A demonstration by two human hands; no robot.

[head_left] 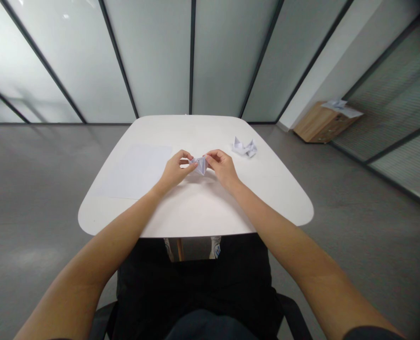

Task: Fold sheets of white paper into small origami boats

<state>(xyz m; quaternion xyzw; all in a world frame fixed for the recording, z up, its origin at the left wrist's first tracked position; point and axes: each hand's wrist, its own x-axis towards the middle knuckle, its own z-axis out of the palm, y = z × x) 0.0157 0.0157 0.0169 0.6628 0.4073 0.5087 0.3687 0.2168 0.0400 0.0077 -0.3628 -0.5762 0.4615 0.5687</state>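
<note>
A small folded white paper piece is held just above the middle of the white table. My left hand pinches its left side with fingers closed. My right hand pinches its right side the same way. The folded piece looks like a pointed shape with the tip downward. A finished folded paper figure lies on the table to the right, beyond my right hand. A flat white paper sheet lies on the table to the left of my left hand.
The table has rounded corners and stands on a grey floor. Frosted glass wall panels rise behind it. A low wooden cabinet with papers on top stands at the far right by the wall. My lap and chair sit below the table's near edge.
</note>
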